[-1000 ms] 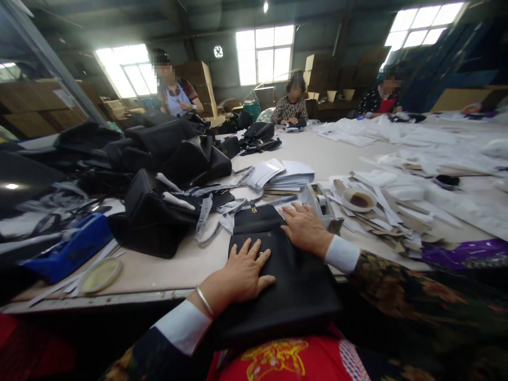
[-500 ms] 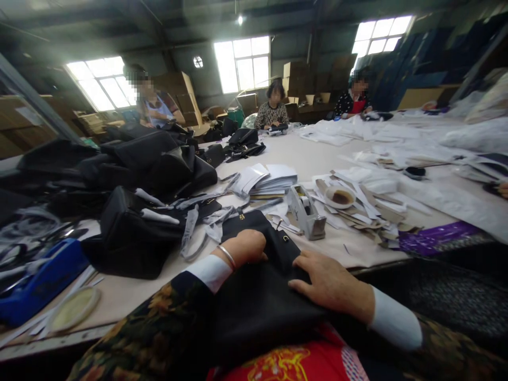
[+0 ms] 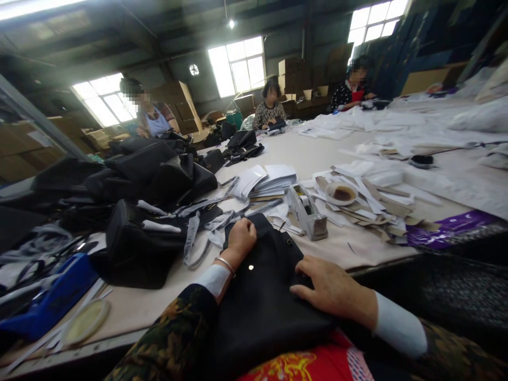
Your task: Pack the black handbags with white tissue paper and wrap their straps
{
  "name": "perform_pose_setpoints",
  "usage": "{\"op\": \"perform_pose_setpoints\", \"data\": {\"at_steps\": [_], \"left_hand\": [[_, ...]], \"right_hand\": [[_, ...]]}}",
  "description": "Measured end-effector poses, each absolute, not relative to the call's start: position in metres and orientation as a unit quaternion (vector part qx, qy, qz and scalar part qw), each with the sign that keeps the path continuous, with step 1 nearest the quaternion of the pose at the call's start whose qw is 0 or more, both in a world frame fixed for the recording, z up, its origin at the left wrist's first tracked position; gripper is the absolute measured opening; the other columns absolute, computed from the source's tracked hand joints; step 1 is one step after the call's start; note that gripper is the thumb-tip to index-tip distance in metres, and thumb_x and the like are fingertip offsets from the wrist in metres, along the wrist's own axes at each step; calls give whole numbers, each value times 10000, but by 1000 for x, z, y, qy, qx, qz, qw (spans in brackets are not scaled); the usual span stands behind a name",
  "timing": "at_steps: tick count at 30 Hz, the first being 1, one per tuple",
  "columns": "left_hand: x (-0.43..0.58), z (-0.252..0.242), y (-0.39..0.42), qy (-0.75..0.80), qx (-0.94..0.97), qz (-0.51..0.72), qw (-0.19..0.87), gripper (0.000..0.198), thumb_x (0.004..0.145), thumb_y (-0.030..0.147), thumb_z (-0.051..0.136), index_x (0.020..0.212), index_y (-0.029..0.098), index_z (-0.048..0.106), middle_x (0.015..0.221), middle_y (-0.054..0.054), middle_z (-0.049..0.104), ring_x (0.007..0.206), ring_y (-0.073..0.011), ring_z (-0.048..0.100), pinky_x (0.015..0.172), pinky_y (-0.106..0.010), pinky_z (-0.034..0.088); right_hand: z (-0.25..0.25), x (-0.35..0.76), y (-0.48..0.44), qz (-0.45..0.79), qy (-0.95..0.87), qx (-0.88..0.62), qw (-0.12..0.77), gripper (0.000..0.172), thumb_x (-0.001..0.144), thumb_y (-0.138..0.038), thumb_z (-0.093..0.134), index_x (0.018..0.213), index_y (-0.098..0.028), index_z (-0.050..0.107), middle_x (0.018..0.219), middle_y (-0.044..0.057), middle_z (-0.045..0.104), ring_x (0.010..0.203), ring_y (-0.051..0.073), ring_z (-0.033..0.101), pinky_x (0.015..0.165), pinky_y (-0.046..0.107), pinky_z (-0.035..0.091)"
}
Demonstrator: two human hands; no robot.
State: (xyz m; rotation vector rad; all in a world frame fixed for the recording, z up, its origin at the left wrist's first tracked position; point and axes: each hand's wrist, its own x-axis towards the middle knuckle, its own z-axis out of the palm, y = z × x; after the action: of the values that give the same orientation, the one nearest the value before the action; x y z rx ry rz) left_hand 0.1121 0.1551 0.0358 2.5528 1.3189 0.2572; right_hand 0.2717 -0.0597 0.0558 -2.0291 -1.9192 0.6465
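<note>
Where left hand [image 3: 240,239] meets black bag [image 3: 265,301], fingertips are indistinct.
Right hand [image 3: 335,286]: at bag's side. Grip, both: cannot tell.

A: Far side of the table [image 3: 317,151]?
B: Three people [image 3: 270,112] – one in a pale apron [image 3: 156,125]. Behind them, bright windows [image 3: 238,67], stacked cartons [image 3: 177,103].
A: Nearer, to the right?
B: Shallow bowl [image 3: 330,194], brown inside, on a heap of paper and card strips [image 3: 371,215] – purple plastic [image 3: 448,226] at the heap's edge.
</note>
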Motion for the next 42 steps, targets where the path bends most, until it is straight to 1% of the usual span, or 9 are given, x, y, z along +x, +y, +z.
{"op": "perform_pose_setpoints", "data": {"at_steps": [3,8,13,18,24,28,31,35,42], "left_hand": [[122,39,149,402,889,128,176,375,1029,329,360,1141,135,661,1056,-119,705,964,-216,656,864,-311,497],[137,46,138,344,893,87,277,501,878,636,574,723,172,679,686,-38,650,661,-197,603,610,-283,422],[138,56,151,321,854,5,409,421,797,561,667,681,157,680,610,-7,592,562,-155,515,526,-270,353],[124,51,150,265,740,118,607,404,800,542,706,796,137,706,739,-23,628,638,-144,552,601,-264,438],[117,51,141,190,730,242,610,269,806,426,726,849,170,797,1339,-108,640,1282,-315,533,1099,-407,403],[112,53,144,208,690,240,651,360,818,435,712,1051,170,786,1267,-115,692,1215,-319,599,1067,-419,438],[112,49,145,217,677,249,658,339,828,442,714,1015,169,788,1176,-101,733,1201,-307,611,1066,-388,426],[117,44,142,242,657,272,660,336,834,466,712,958,164,790,1127,-93,752,1146,-288,637,1015,-355,452],[124,43,149,241,791,201,525,484,954,553,500,956,156,777,937,-71,760,920,-231,673,843,-300,493]], "right_hand": [[57,272,-62,220,-666,-701,127,342,845,-473,693,1010,-174,672,995,108,660,930,279,638,842,381,473],[60,273,-62,218,-670,-699,122,336,823,-451,729,983,-163,663,1013,118,656,948,286,637,845,386,484],[61,272,-65,211,-661,-701,163,379,838,-459,724,1059,-159,654,1040,124,649,996,300,624,919,437,501],[57,267,-73,145,-639,-716,242,557,736,-430,820,1159,-151,590,1149,157,592,1089,337,577,990,507,497],[58,257,-85,99,-638,-710,282,678,727,-375,814,1289,-160,500,1225,176,554,1193,368,527,1055,535,467],[66,253,-92,99,-634,-728,242,573,754,-414,790,1224,-179,562,1189,170,584,1140,373,550,1021,538,472],[73,251,-93,162,-640,-731,171,429,762,-476,780,1036,-176,644,1052,142,631,1014,340,602,951,491,500],[83,254,-84,251,-660,-698,115,503,739,-558,773,1036,-160,691,1032,134,658,971,319,636,917,430,499],[69,260,-68,323,-639,-679,162,285,908,-400,575,779,-163,665,827,79,687,768,218,636,716,307,450]]}}
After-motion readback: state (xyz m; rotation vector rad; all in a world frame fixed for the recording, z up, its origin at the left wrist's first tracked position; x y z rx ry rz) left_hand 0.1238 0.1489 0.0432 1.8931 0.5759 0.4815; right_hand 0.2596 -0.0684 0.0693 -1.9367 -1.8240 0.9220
